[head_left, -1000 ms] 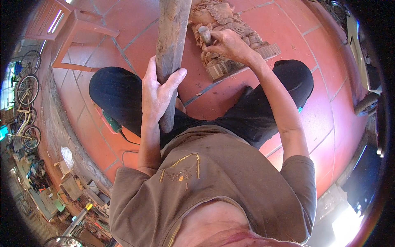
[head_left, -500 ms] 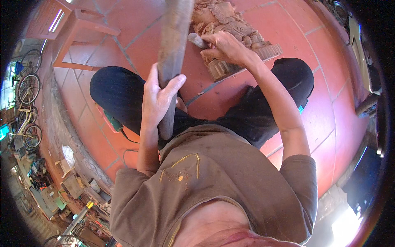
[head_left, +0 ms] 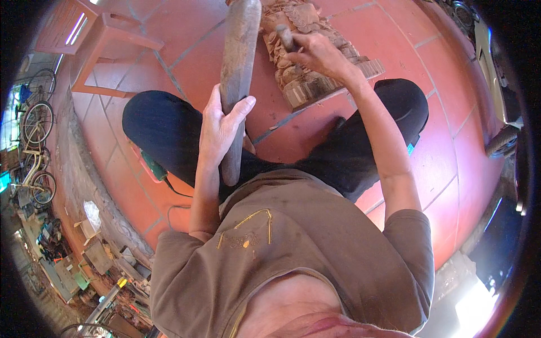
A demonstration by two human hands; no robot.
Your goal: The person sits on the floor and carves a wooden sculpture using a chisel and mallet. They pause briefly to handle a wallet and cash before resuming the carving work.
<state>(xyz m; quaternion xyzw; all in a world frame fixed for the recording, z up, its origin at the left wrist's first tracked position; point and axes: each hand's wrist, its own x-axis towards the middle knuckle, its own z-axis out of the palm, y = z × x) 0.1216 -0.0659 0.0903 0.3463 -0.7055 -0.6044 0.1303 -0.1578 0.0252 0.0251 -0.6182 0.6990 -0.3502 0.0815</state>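
My left hand (head_left: 220, 127) is wrapped round a long, worn wooden club (head_left: 239, 56), which stands nearly lengthwise between my knees with its thin end near my lap. In my right hand (head_left: 324, 53) is a short tool, seemingly a chisel (head_left: 285, 37); its round greyish butt points up and left, and the rest of it is hidden by the fingers and the angle. Under that hand lies a brown wood carving (head_left: 310, 19) with dense relief figures and a ribbed base edge. The club is apart from the chisel.
The carving lies on red floor tiles (head_left: 197, 34) beyond my crossed, dark-trousered legs. A reddish plastic chair (head_left: 115, 34) stands far left. By my left knee is a green power tool (head_left: 158, 170) with a cord. Bicycles (head_left: 38, 121) and clutter (head_left: 101, 256) line the left side.
The club has dropped back toward me and tilted slightly, showing its far end. My right hand has shifted a little right with the chisel, whose butt now points more upward.
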